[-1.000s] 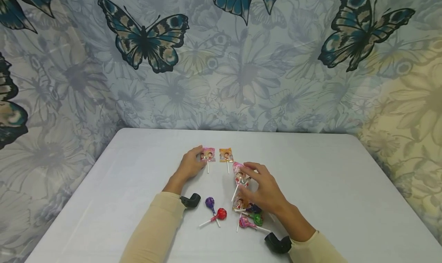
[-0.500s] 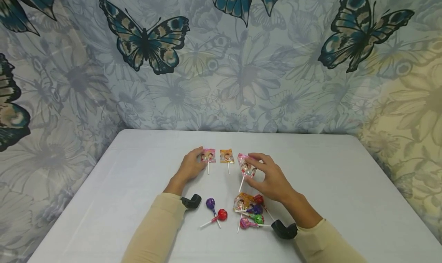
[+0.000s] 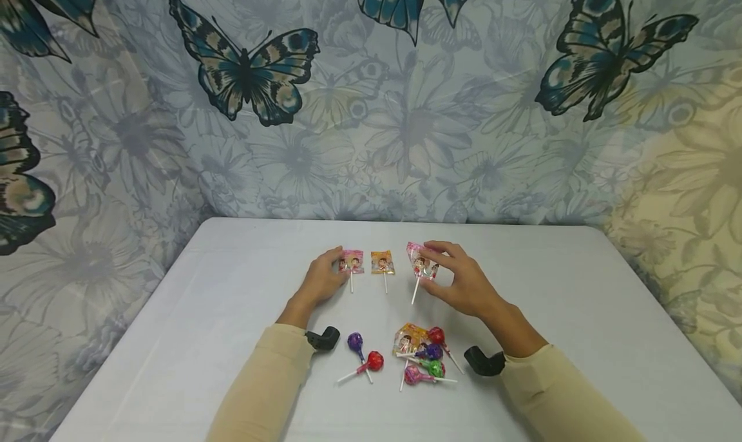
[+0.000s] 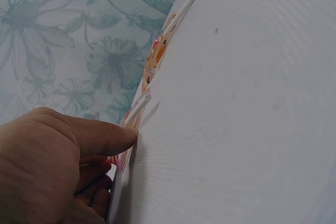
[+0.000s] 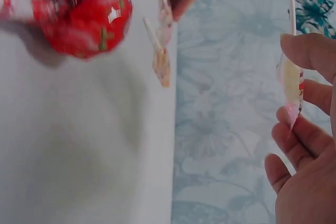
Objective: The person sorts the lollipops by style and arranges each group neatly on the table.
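Observation:
My left hand [image 3: 321,278] is at the far middle of the table, its thumb and fingers pinching the left edge of a flat lollipop in a pink wrapper [image 3: 354,261]. The white stick of that lollipop points toward me. Beside it on the right lies a flat lollipop in an orange wrapper [image 3: 382,262]. My right hand [image 3: 467,283] pinches a second pink-wrapped lollipop [image 5: 292,85] between thumb and fingers. In the right wrist view this one is raised off the table, and part of its wrapper is behind the fingers.
Nearer me lies a pile with an orange-wrapped lollipop [image 3: 405,339] and round red [image 3: 436,335], purple, green [image 3: 435,368] and pink lollipops. Left of it, a purple lollipop [image 3: 355,341] and a red one [image 3: 375,361] cross sticks. A patterned wall covering [image 3: 417,133] stands behind the white table [image 3: 232,249].
My right hand has carried the pink-wrapped lollipop from over the pile, away from me and slightly right, level with the row. The left hand has stayed in place.

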A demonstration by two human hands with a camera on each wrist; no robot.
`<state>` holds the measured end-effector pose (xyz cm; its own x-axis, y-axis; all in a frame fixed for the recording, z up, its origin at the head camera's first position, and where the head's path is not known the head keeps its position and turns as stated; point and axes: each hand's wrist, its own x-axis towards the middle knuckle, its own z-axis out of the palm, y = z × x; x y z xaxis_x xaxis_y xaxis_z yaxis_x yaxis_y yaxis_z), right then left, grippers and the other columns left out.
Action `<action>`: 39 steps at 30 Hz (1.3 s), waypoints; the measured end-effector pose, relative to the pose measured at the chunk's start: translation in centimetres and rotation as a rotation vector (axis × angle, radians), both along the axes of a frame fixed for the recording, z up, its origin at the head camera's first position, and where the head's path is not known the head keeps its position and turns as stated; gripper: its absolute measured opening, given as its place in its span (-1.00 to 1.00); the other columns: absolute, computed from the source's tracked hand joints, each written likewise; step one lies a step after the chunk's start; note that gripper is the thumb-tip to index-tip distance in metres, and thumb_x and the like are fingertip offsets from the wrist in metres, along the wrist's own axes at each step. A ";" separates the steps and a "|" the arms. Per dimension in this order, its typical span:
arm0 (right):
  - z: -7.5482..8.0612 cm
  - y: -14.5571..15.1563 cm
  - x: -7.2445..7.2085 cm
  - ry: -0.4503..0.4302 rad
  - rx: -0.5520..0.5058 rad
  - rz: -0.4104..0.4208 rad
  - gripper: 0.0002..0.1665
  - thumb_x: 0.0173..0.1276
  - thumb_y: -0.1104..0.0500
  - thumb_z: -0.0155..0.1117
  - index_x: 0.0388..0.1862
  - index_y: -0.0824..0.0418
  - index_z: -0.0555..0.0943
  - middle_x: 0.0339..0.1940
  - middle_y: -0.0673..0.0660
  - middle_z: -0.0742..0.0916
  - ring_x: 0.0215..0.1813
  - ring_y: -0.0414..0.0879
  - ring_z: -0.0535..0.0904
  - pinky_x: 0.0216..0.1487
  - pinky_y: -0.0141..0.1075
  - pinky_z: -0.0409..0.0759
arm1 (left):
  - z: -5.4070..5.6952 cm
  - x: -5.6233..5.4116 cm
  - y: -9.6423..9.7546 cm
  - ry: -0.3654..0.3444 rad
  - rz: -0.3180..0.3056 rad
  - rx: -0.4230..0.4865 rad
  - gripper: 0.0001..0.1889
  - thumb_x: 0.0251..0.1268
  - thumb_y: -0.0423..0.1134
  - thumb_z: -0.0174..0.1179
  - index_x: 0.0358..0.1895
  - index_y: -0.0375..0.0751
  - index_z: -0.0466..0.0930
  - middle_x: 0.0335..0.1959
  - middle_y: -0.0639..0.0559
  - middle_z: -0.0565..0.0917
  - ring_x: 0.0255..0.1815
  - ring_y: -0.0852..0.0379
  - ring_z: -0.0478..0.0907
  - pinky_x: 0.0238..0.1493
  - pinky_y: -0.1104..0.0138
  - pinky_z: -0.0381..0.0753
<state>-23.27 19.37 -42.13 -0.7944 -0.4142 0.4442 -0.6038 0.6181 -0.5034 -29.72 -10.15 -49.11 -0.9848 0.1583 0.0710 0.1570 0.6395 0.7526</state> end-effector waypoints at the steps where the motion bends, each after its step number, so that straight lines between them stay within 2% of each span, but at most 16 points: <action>1: 0.0 0.1 -0.2 -0.004 0.000 0.002 -0.29 0.09 0.20 0.54 0.25 0.25 0.54 0.25 0.22 0.51 0.27 0.16 0.37 0.13 0.13 0.43 | 0.0 0.0 0.0 0.000 0.002 -0.003 -0.44 0.25 -0.36 0.27 0.32 -0.37 0.39 0.41 -0.13 0.30 0.44 -0.11 0.12 0.40 0.13 0.04; 11: -0.3 0.7 -1.8 0.057 -0.024 0.069 -0.30 0.09 0.24 0.51 0.24 0.34 0.53 0.21 0.28 0.52 0.23 0.20 0.40 0.09 0.17 0.42 | 0.1 0.2 0.1 0.002 0.003 -0.026 -0.45 0.24 -0.36 0.26 0.31 -0.39 0.39 0.40 -0.14 0.32 0.44 -0.12 0.13 0.39 0.12 0.06; 17: -0.9 0.9 -2.8 0.055 -0.020 0.068 -0.30 0.08 0.18 0.51 0.23 0.31 0.55 0.20 0.28 0.53 0.24 0.22 0.40 0.10 0.20 0.40 | -0.1 0.1 0.1 0.018 -0.002 -0.024 -0.45 0.23 -0.36 0.28 0.29 -0.41 0.41 0.39 -0.14 0.34 0.43 -0.12 0.15 0.38 0.13 0.08; 27: -1.3 1.1 -4.2 -0.064 0.018 0.027 -0.31 0.14 0.17 0.50 0.26 0.29 0.53 0.27 0.26 0.50 0.32 0.22 0.33 0.22 0.19 0.29 | 0.1 0.0 0.1 0.015 -0.001 -0.015 -0.43 0.22 -0.38 0.28 0.31 -0.41 0.38 0.39 -0.15 0.33 0.43 -0.11 0.14 0.39 0.14 0.07; 39: -3.1 0.9 -5.7 -0.141 0.034 0.032 -0.36 0.16 0.15 0.47 0.23 0.29 0.55 0.26 0.26 0.52 0.30 0.24 0.35 0.22 0.18 0.29 | 0.1 0.2 0.1 0.010 0.005 0.001 -0.43 0.22 -0.39 0.27 0.31 -0.41 0.38 0.39 -0.15 0.33 0.43 -0.12 0.14 0.39 0.12 0.07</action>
<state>-29.02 20.24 -45.26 -0.8341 -0.4533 0.3144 -0.5483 0.6180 -0.5635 -29.56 -10.04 -49.01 -0.9848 0.1537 0.0812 0.1618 0.6391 0.7519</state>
